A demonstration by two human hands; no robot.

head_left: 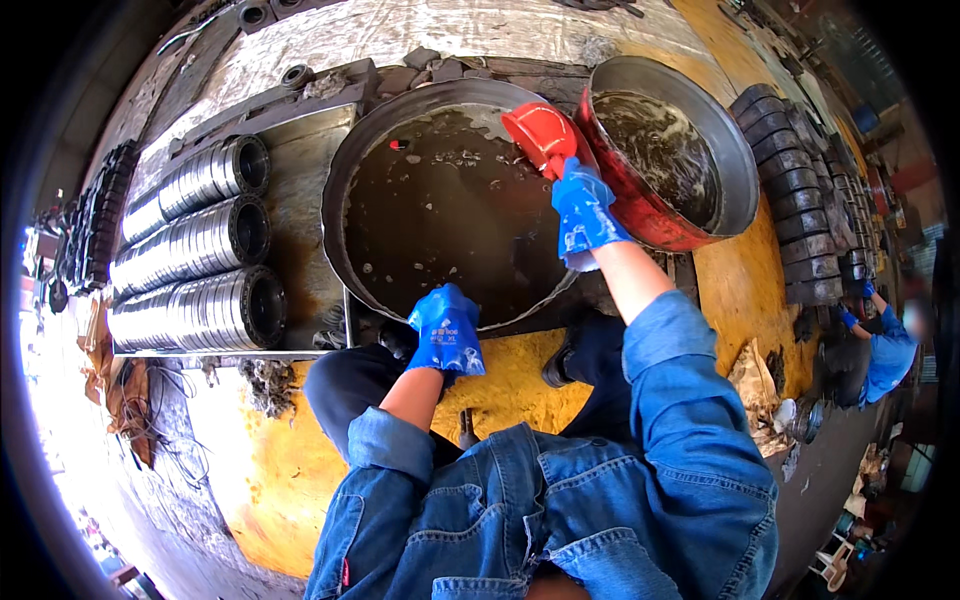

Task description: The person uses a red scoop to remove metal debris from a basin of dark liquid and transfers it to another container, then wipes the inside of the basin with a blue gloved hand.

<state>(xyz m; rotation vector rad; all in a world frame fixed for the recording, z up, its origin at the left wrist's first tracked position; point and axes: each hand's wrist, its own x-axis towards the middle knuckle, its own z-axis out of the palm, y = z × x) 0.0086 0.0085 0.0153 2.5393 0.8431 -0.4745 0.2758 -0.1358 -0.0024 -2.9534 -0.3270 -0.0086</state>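
Note:
A large round metal basin (336, 215) of murky brown liquid stands in front of me. My left hand (446, 325), in a blue rubber glove, is closed over its near rim; the fingertips are partly hidden. In my blue-gloved right hand (585, 205) is the handle of a red plastic dipper (541, 133). The dipper is tilted over the basin's far right edge, beside the smaller red drum (640, 207). Foamy brown liquid swirls in that drum. A small red-and-black piece (399, 145) floats in the basin.
On the left, a metal tray (308, 150) bears three rows of stacked steel rings (190, 250). Dark ribbed parts (797, 205) line the right side. Another person (885, 350) in blue crouches at far right. Yellow flooring (520, 385) lies under my feet.

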